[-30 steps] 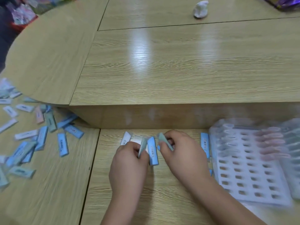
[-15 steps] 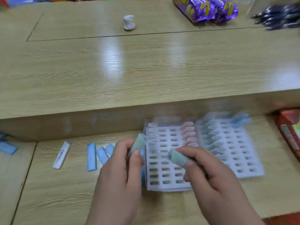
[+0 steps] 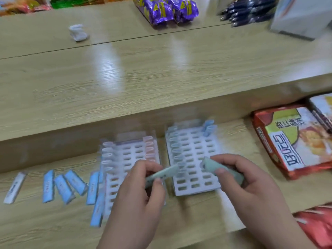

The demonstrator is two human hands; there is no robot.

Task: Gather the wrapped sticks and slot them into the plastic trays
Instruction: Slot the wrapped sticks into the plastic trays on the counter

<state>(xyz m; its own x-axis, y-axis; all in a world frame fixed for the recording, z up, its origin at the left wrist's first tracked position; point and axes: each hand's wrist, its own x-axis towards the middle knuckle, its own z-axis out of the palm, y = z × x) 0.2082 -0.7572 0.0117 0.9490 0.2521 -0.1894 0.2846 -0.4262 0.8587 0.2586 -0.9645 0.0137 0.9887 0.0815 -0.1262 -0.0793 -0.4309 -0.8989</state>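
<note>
Left hand (image 3: 136,200) was clamped on one pale green stick (image 3: 162,175), pinched between thumb and fingers. The stick's free end pointed toward frame right, over the gap between the two trays. Right hand (image 3: 251,187) gripped a second green stick (image 3: 213,167) above the lower right part of the right tray (image 3: 195,141). The hands were apart, not touching.

The left tray (image 3: 133,153) sat at lower centre, its near end hidden under the left hand. The right tray lay just beside it, with a narrow strip of desk (image 3: 179,218) between them. Both trays held sticks along their left columns and a few at upper right. The middle slots stood open. Blur made counts unreadable.

Loose blue sticks (image 3: 62,187) lay at lower left, the nearest against the left tray's left edge. A white stick (image 3: 15,187) lay closest to the left frame edge.

The raised counter (image 3: 161,78) had its front edge just behind the trays. A snack box (image 3: 291,141) stood at frame right, with bare desk between it and the right tray. A red packet (image 3: 318,225) filled the lower right corner.
</note>
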